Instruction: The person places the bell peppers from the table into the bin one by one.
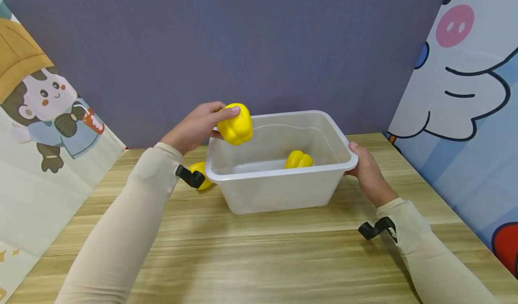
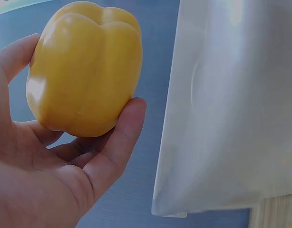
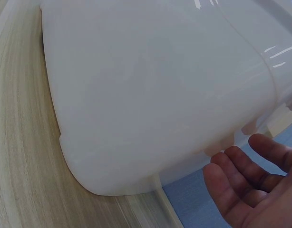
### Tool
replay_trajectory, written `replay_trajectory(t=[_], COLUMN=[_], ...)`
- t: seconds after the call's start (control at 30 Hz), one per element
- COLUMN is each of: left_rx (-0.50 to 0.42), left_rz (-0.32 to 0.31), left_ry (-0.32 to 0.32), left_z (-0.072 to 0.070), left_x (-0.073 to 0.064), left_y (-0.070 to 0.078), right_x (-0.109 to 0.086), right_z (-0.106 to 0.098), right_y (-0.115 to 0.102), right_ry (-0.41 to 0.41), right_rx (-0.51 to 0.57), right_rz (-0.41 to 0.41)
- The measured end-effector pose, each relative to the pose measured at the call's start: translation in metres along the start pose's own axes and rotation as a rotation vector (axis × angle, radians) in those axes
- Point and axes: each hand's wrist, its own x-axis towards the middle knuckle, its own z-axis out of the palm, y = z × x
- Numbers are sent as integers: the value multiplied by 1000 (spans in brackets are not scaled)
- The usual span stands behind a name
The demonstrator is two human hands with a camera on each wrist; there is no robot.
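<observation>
A yellow bell pepper (image 1: 236, 125) is held by my left hand (image 1: 197, 126), the thumb on one side and the fingers curled on the other. It hangs above the left rim of a white plastic bin (image 1: 279, 191); in the left wrist view the pepper (image 2: 86, 71) is apart from the bin wall. My right hand (image 1: 369, 176) grips the bin's right rim, thumb on top; its curled fingers (image 3: 215, 185) show beside the wall in the right wrist view. Inside the bin lies another yellow bell pepper (image 1: 298, 159), partly hidden by the front rim.
Left of the bin, a yellow object (image 1: 198, 167) sits on the wooden table (image 1: 251, 254), partly hidden by the left wrist camera (image 1: 190, 176). A grey-blue panel (image 1: 251, 43) stands behind, with cartoon-printed panels (image 1: 465, 97) on both sides.
</observation>
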Motion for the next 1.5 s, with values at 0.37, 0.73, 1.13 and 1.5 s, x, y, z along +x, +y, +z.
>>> replay_trajectory(t=[0.37, 0.73, 1.13, 1.5], left_rx=[57, 64, 81, 77], left_rz=[-7, -23, -3, -12], left_ry=[-34, -34, -50, -51], left_z=[3, 9, 13, 16], left_x=[5, 13, 23, 33], left_y=[12, 17, 17, 22], right_x=[0, 0, 1, 1], right_z=[-1, -1, -1, -2], right_y=[1, 2, 3, 2], right_ry=[-3, -9, -16, -3], right_rx=[-8, -8, -37, -58], right_rz=[5, -8, -9, -8])
